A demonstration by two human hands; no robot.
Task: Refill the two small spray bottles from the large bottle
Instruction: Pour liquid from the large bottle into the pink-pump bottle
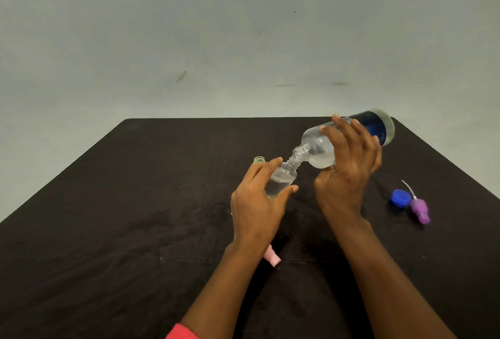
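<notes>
My right hand (349, 170) grips the large clear bottle (319, 146) with a dark blue label, tilted with its open neck down to the left. Its mouth meets the neck of a small clear spray bottle (282, 177), which my left hand (257, 203) holds tilted above the table; liquid and bubbles show inside it. A second small bottle (259, 160), yellowish and uncapped, stands just behind my left fingers, mostly hidden.
On the dark table (135, 203), a blue cap (400, 198) and a purple spray head (419, 210) with its tube lie to the right. A pink spray head (272, 257) lies under my left wrist. A pale wall stands behind the table.
</notes>
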